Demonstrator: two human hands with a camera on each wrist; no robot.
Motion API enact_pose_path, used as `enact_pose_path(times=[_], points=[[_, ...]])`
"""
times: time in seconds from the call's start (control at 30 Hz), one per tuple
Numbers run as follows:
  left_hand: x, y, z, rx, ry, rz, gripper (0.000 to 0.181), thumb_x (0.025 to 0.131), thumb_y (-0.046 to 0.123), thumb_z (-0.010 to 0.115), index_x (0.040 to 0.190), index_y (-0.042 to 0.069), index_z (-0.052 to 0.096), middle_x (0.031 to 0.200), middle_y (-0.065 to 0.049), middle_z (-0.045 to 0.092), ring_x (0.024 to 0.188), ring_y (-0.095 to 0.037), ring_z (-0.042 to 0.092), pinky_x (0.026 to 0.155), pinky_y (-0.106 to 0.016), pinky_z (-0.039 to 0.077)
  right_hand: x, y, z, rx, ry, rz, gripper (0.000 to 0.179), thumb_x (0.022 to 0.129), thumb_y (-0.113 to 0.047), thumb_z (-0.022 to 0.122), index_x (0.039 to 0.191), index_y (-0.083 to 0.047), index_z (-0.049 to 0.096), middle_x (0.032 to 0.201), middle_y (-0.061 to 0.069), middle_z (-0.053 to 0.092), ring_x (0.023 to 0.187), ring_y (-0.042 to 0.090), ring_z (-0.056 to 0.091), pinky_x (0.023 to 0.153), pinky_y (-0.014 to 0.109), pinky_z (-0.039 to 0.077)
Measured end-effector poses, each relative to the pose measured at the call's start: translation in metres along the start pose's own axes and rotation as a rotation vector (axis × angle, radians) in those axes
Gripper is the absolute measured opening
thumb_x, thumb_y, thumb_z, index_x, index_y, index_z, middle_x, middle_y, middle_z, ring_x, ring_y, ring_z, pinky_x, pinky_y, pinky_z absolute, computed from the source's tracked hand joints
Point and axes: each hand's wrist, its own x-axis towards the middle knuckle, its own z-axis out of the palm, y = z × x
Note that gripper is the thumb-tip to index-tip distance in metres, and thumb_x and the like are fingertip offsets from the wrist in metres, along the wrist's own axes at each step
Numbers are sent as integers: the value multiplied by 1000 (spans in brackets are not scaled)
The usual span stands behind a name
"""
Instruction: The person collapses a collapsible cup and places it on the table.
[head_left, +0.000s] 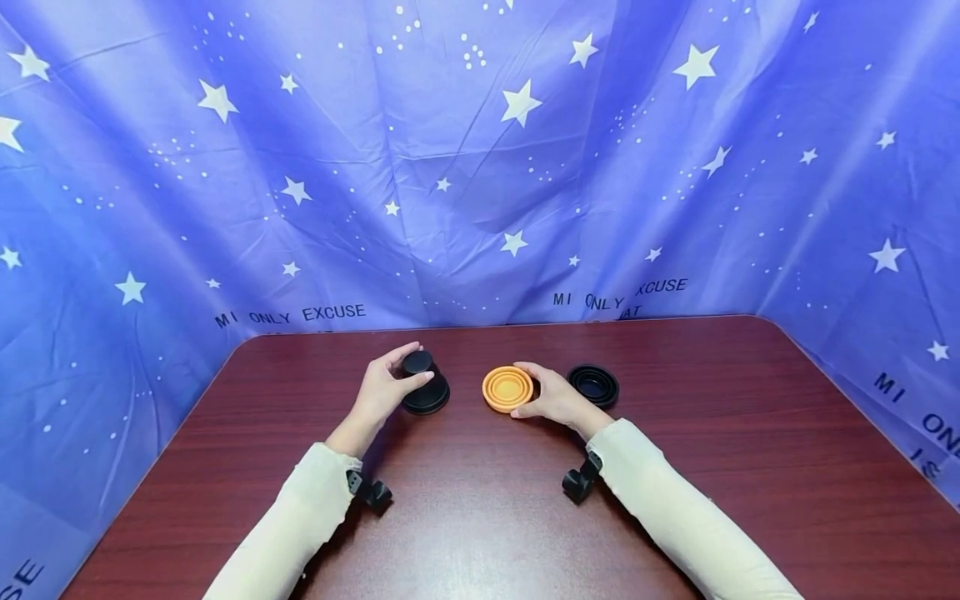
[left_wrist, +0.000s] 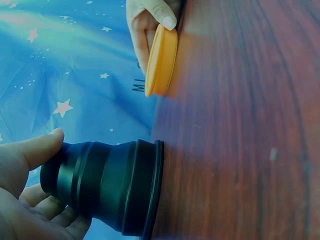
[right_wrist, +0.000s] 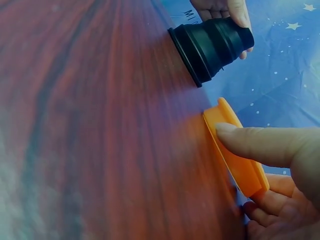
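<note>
A black collapsible cup (head_left: 426,402) stands extended and upside down on the table, its wide rim at the bottom. My left hand (head_left: 381,388) grips its narrow upper end, thumb on one side and fingers on the other, as the left wrist view shows with the ridged cup wall (left_wrist: 107,172). To the right lies an orange collapsible cup (head_left: 507,388), folded flat with its rings facing up. My right hand (head_left: 551,395) holds that cup by its right side; in the right wrist view the thumb lies on the orange wall (right_wrist: 240,162).
A second black collapsible cup (head_left: 594,385), folded flat, lies just right of my right hand, partly hidden by it. The dark red wooden table (head_left: 465,517) ends at a blue star-patterned curtain (head_left: 450,167) behind and at both sides.
</note>
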Motion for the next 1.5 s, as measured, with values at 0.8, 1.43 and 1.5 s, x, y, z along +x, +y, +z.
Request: enact_pose_path(times=[0.8, 1.43, 1.5], points=[[-27, 53, 31, -132, -151, 255, 58, 75, -3, 75, 130, 6, 58, 125, -11, 61, 110, -14, 59, 90, -22, 47, -24, -29, -7, 176, -2, -118, 48, 96, -29, 56, 132, 1, 51, 129, 16, 57, 120, 27, 51, 99, 42, 42], [-42, 62, 60, -62, -251, 388, 61, 74, 2, 78, 130, 7, 57, 126, -7, 61, 119, -15, 54, 98, -32, 43, -36, -29, -13, 682, -57, -25, 37, 91, 1, 57, 125, 14, 47, 101, 9, 65, 86, 17, 66, 78, 35, 55], [-41, 60, 60, -64, -260, 384, 61, 74, 1, 78, 131, 6, 56, 126, -8, 61, 121, -16, 53, 100, -30, 41, -36, -28, -15, 711, -48, -36, 35, 92, 3, 55, 124, 13, 46, 97, 5, 65, 85, 16, 66, 77, 36, 55]])
